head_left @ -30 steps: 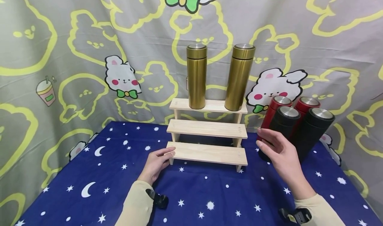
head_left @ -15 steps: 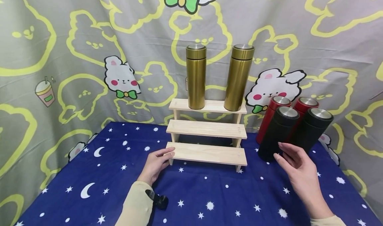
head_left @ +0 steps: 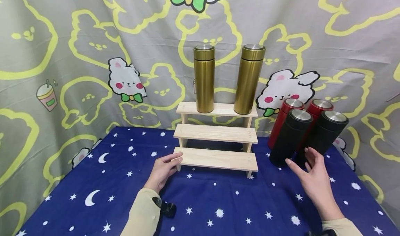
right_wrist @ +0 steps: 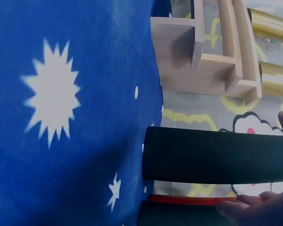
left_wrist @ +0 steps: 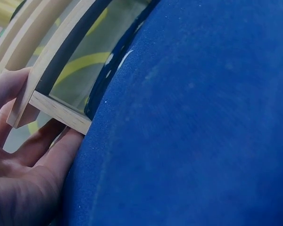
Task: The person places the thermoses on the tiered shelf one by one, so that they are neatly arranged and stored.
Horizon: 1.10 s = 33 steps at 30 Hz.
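Note:
A three-step wooden display rack [head_left: 215, 158] stands mid-table, two gold thermos bottles [head_left: 204, 79] upright on its top step. My left hand [head_left: 163, 171] grips the left end of the bottom step; in the left wrist view its fingers lie on the step's edge and beside the leg [left_wrist: 61, 112]. To the right of the rack, two black thermos bottles [head_left: 291, 138] stand in front of two red ones [head_left: 282, 119]. Thumb and fingers spread, my right hand [head_left: 315, 185] is just in front of the black bottles. In the right wrist view one black bottle [right_wrist: 217, 155] lies between thumb and fingers, not visibly held.
A dark blue cloth with white stars and moons [head_left: 125, 201] covers the table. Behind it hangs a grey curtain [head_left: 156, 48] printed with yellow outlines and white rabbits. The middle step [head_left: 215, 133] of the rack is bare.
My right hand has moved back and to the right from beside the front black bottle, its thumb and fingers now wider apart. My left hand has stayed on the rack.

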Motion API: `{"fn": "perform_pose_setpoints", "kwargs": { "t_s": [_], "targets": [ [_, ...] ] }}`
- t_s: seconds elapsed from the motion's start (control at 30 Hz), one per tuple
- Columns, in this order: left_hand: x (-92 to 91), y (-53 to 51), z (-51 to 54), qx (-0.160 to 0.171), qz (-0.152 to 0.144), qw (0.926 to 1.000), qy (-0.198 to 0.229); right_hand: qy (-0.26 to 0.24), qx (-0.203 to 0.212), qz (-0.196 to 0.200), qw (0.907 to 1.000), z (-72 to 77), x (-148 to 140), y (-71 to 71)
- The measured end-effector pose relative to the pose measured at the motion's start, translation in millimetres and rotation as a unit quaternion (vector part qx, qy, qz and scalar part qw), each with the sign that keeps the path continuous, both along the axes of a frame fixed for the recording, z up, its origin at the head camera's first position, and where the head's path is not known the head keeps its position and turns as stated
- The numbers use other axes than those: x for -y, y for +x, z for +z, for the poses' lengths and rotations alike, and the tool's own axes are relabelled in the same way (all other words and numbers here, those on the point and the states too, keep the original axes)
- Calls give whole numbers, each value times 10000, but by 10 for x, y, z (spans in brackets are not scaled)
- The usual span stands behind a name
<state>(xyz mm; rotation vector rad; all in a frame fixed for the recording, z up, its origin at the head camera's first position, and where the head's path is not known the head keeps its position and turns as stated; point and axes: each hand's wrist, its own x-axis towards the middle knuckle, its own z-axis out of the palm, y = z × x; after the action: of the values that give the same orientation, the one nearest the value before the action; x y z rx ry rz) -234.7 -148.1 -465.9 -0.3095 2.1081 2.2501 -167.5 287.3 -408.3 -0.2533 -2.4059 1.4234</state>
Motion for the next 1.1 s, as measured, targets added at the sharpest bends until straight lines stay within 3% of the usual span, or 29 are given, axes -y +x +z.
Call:
{"fn": "perform_pose_setpoints", "kwargs": {
  "t_s": [0.13, 0.47, 1.1],
  "targets": [
    [0, -3, 3, 31, -10, 10000, -1, -246, -72, 12, 9997, -56, -16, -68],
    [-10, -17, 1, 36, -51, 10000, -9, -122, 5, 5, 9999, -116, -23, -179],
    [8, -9, -7, -20, -40, 10000, 11, -326, -14, 224, 9992, -219, -37, -392]
  ]
}}
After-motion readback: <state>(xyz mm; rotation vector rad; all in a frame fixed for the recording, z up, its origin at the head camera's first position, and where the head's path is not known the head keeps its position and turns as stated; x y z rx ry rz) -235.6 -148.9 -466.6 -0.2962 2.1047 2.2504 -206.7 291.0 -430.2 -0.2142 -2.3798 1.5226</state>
